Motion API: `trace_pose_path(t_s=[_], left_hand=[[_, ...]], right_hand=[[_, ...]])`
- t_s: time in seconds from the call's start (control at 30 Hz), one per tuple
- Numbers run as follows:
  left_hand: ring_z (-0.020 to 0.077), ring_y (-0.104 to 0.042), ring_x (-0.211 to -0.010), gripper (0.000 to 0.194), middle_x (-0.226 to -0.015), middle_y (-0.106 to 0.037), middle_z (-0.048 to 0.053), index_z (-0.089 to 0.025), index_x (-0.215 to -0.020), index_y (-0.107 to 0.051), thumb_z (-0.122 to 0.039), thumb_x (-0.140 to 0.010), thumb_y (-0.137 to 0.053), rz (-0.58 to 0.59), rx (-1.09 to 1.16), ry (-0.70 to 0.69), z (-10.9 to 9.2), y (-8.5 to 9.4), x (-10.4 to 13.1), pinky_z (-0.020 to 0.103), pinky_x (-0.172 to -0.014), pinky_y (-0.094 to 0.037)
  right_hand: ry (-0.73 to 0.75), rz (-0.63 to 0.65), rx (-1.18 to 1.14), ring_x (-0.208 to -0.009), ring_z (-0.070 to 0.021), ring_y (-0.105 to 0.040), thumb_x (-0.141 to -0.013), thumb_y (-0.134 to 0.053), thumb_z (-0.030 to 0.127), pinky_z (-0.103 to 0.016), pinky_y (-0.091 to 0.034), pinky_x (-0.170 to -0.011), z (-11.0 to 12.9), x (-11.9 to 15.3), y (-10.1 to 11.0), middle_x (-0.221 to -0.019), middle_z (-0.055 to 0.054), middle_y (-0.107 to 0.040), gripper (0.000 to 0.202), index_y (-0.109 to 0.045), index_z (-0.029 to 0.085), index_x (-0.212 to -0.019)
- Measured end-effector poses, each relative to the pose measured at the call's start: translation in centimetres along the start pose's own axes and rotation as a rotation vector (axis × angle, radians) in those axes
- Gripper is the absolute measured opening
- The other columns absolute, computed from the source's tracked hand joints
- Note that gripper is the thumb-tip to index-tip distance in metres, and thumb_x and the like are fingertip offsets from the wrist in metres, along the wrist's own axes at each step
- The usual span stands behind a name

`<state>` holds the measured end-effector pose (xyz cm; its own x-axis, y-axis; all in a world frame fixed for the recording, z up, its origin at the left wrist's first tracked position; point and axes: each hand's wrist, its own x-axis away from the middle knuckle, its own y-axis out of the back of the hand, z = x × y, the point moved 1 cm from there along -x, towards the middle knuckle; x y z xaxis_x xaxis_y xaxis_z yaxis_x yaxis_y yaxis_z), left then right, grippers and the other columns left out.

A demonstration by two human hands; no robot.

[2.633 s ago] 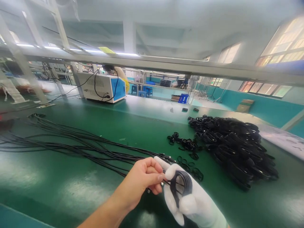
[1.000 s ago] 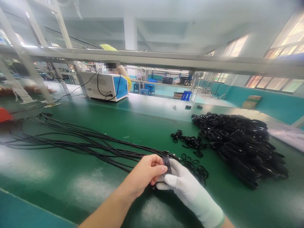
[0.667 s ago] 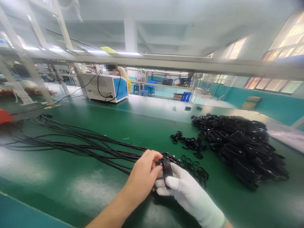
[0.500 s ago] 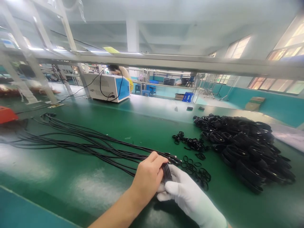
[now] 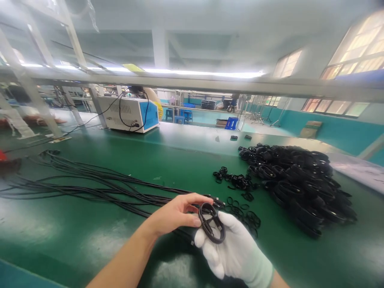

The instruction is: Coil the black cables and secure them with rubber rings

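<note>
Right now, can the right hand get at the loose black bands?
Probably yes: the bands lie close beyond the right hand, with nothing visibly blocking, though a coiled cable occupies it.

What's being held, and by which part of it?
A coiled black cable: the gloved right hand cradles its lower and right edges. The bare left hand is at the upper-left rim, grip unclear.

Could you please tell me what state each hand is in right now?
Left hand: bare, at the edge of the coiled cable; whether it grips cannot be told.
Right hand: gloved, holding the coiled cable.
</note>
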<state>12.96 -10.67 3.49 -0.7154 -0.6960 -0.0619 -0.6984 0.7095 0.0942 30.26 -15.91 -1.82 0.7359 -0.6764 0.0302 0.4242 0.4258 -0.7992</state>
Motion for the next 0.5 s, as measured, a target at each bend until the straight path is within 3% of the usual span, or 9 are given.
trace_pose_path(t_s=[0.07,0.13,0.2,0.37,0.43,0.5], left_hand=[[0.0226,-0.055,-0.104,0.044,-0.113,-0.062,0.005,-0.019,-0.111,-0.062,-0.013,-0.067,-0.064,-0.006,-0.032,0.008,0.6,-0.2,-0.1,0.035,-0.094,-0.041],[0.0228,-0.054,-0.106,0.042,-0.11,-0.064,0.004,-0.021,-0.106,-0.064,-0.012,-0.065,-0.066,-0.103,-0.151,0.047,0.9,-0.3,-0.3,0.035,-0.095,-0.04],[0.0219,-0.054,-0.106,0.045,-0.111,-0.064,0.003,-0.023,-0.108,-0.064,-0.012,-0.065,-0.066,-0.182,-0.241,0.079,1.1,-0.3,-0.5,0.033,-0.096,-0.04],[0.0222,-0.06,-0.1,0.037,-0.113,-0.064,0.006,-0.022,-0.112,-0.061,-0.03,-0.076,-0.06,-0.316,-0.274,0.105,1.7,1.2,0.1,0.034,-0.091,-0.046],[0.0248,-0.059,-0.104,0.037,-0.114,-0.064,0.005,-0.023,-0.108,-0.064,-0.04,-0.075,-0.061,-0.378,-0.326,0.156,2.5,2.4,0.2,0.035,-0.093,-0.045],[0.0262,-0.058,-0.106,0.037,-0.113,-0.065,0.003,-0.025,-0.102,-0.066,-0.046,-0.072,-0.063,-0.407,-0.368,0.174,3.6,3.7,-0.5,0.034,-0.094,-0.045]], right_hand=[[0.04,-0.074,0.148,-0.063,-0.0159,-0.061,-0.079,-0.043,0.059,-0.026,-0.05,-0.05,0.0,-0.3,0.1,-0.095,-0.013,-0.061,0.059,-0.059,0.006,-0.1],[0.146,-0.246,0.362,-0.07,-0.0172,-0.062,-0.073,-0.062,0.047,-0.027,-0.051,-0.055,0.2,-0.6,0.4,-0.09,-0.009,-0.061,0.052,-0.053,0.011,-0.109],[0.209,-0.375,0.525,-0.069,-0.0164,-0.061,-0.066,-0.071,0.035,-0.027,-0.052,-0.056,0.3,-0.7,0.5,-0.087,-0.007,-0.059,0.058,-0.048,0.013,-0.115],[0.245,-0.438,0.604,-0.07,-0.0187,-0.065,-0.071,-0.063,0.04,-0.035,-0.055,-0.061,1.7,0.5,-0.5,-0.096,-0.01,-0.057,0.052,-0.048,0.011,-0.111],[0.287,-0.63,0.899,-0.07,-0.0183,-0.065,-0.074,-0.058,0.037,-0.033,-0.055,-0.061,4.1,1.7,-0.6,-0.091,-0.008,-0.061,0.047,-0.049,0.013,-0.114],[0.336,-1.008,1.324,-0.07,-0.0159,-0.065,-0.077,-0.054,0.033,-0.029,-0.054,-0.064,7.8,3.7,0.0,-0.087,-0.005,-0.065,0.045,-0.049,0.017,-0.118]])
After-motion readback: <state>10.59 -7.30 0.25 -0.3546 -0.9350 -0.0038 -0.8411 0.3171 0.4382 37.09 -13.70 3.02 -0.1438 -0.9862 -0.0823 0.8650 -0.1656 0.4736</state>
